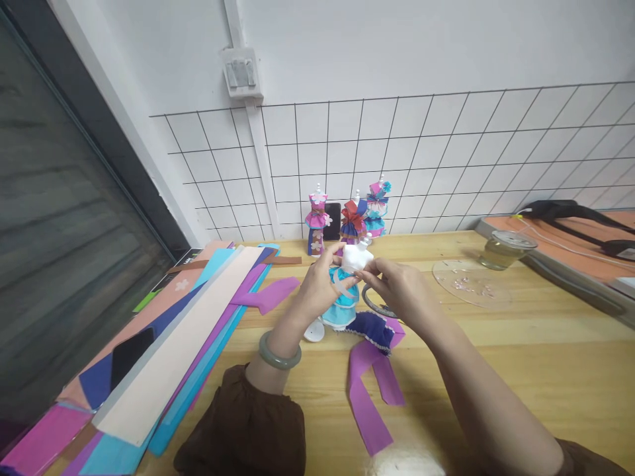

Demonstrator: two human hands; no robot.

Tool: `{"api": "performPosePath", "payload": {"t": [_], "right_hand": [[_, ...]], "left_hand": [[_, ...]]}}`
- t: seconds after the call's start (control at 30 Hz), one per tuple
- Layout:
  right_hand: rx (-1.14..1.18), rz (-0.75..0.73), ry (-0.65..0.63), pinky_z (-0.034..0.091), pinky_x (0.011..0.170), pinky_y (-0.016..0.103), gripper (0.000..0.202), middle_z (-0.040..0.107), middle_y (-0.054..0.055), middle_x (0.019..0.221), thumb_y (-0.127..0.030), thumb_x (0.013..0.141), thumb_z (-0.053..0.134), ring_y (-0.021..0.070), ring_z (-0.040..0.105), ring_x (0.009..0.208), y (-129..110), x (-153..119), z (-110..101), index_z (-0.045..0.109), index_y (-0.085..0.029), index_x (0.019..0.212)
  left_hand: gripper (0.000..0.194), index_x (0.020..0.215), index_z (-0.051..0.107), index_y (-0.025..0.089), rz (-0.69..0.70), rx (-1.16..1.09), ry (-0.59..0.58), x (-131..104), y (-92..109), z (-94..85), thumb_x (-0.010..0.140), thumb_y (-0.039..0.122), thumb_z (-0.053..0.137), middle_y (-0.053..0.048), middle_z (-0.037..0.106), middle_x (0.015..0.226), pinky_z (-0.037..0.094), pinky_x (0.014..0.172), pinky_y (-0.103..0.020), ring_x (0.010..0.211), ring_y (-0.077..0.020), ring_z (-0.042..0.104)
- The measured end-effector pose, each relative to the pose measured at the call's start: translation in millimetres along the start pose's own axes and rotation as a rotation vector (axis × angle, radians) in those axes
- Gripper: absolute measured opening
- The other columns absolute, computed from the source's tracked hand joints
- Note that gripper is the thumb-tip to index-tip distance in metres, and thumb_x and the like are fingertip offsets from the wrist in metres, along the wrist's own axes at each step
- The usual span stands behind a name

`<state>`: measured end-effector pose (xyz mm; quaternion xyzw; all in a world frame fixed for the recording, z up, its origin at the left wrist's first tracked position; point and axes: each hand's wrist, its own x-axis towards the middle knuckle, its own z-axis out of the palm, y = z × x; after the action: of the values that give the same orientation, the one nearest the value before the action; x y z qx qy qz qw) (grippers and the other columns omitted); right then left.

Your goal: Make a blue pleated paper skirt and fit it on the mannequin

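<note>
A small white dress-form mannequin (357, 256) stands on the table in a tiered turquoise skirt (341, 311). My left hand (320, 284) is closed around its left side, fingers behind and thumb at the waist. With thumb and forefinger, my right hand (401, 285) pinches at the waist on the other side; whether it also grips some material there is hidden. A pale thin strip (346, 285) curves across the top of the skirt. Below my right hand lies a grey ring-like roll (378, 305), partly covered. Navy ruffled fabric (371, 328) and purple strips (364, 396) lie in front.
Several dressed mini mannequins (317, 221) stand by the wall near a dark phone-like object (333, 221). Coloured sheets (183, 344) are stacked at left with a black phone (131, 357) on top. At right are a clear plate of small beads (469, 284) and a lidded jar (506, 250).
</note>
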<state>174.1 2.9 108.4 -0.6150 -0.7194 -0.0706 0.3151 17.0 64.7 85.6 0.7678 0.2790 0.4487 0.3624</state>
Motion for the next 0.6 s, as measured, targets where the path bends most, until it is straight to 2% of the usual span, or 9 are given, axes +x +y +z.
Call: {"api": "performPosePath", "payload": {"t": [0.13, 0.27, 0.43, 0.6], "right_hand": [[-0.081, 0.01, -0.017, 0.031, 0.045, 0.023, 0.03, 0.061, 0.002, 0.051, -0.042, 0.088, 0.046, 0.0149, 0.055, 0.044, 0.3, -1.0, -3.3, 0.059, -0.019, 0.072], [-0.163, -0.006, -0.029, 0.025, 0.043, 0.024, 0.037, 0.06, 0.003, 0.05, -0.045, 0.09, 0.04, 0.016, 0.054, 0.042, -1.1, -2.6, -5.8, 0.057, -0.019, 0.071], [-0.182, 0.009, -0.055, 0.024, 0.044, 0.025, 0.036, 0.063, 0.004, 0.055, -0.046, 0.09, 0.041, 0.0161, 0.056, 0.045, -4.8, -4.1, -7.8, 0.056, -0.019, 0.07], [-0.211, 0.027, -0.078, 0.024, 0.044, 0.025, 0.033, 0.065, 0.004, 0.057, -0.043, 0.09, 0.043, 0.017, 0.057, 0.047, -7.3, -4.6, -8.8, 0.055, -0.019, 0.071]], "left_hand": [[0.061, 0.127, 0.039, 0.026, -0.02, -0.036, -0.034, -2.3, 3.3, 0.3, 0.073, 0.037, 0.066, -0.008, 0.059, 0.108, 0.046, 0.087, -0.037, 0.099, -0.0204, 0.058], [0.052, 0.125, 0.041, 0.026, -0.007, -0.055, -0.026, -3.1, 4.6, 1.2, 0.078, 0.039, 0.061, -0.008, 0.06, 0.109, 0.046, 0.088, -0.035, 0.101, -0.0202, 0.057], [0.042, 0.122, 0.043, 0.026, 0.033, -0.039, -0.018, -1.8, 2.9, 1.0, 0.083, 0.037, 0.054, -0.006, 0.061, 0.105, 0.046, 0.087, -0.033, 0.1, -0.0189, 0.058], [0.042, 0.123, 0.043, 0.024, 0.033, -0.09, -0.013, -1.3, -0.2, 1.9, 0.083, 0.033, 0.054, -0.008, 0.061, 0.108, 0.047, 0.087, -0.033, 0.1, -0.0184, 0.059]]}}
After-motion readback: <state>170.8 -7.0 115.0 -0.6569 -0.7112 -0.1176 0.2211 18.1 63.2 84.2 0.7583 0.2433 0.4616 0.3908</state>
